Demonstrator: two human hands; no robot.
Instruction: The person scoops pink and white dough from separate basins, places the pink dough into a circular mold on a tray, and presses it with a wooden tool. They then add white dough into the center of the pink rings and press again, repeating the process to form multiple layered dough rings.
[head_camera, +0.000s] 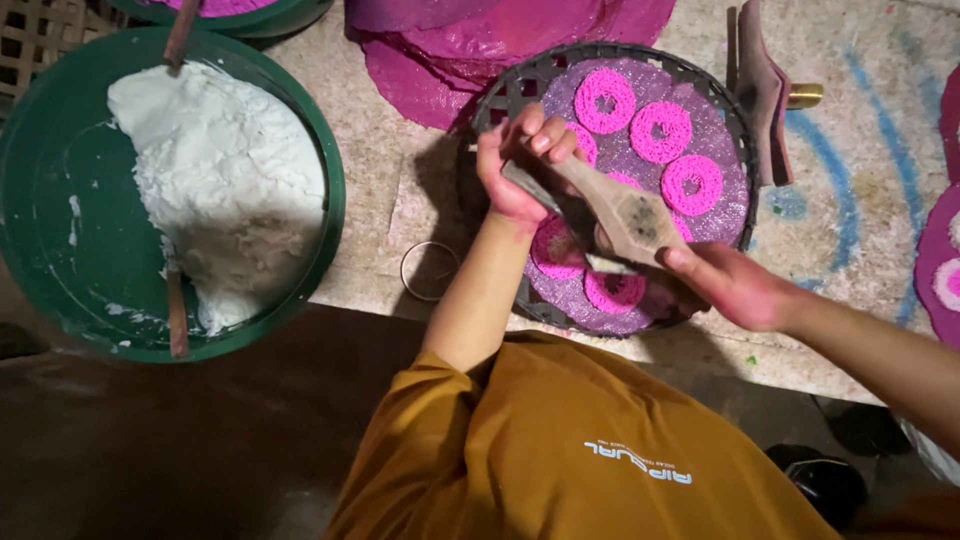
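My left hand (520, 160) grips one end of a wooden press tool (620, 215), and my right hand (735, 285) holds its other end, over a dark woven tray (500, 100). The tray is lined with a purple sheet (640, 80). Several pink noodle rings lie on it: one ring (604, 100) at the top, another ring (661, 131) beside it, a third ring (692, 184) to the right. Below the tool sits a further ring (613, 291). The tool hides part of the rings at the tray's middle.
A green tub (330, 190) at the left holds white dough (220, 170) and a wooden stick (176, 310). A metal ring (428, 271) lies on the stone slab. Purple sheets (450, 50) are piled behind the tray. A wooden piece (762, 90) lies to the right.
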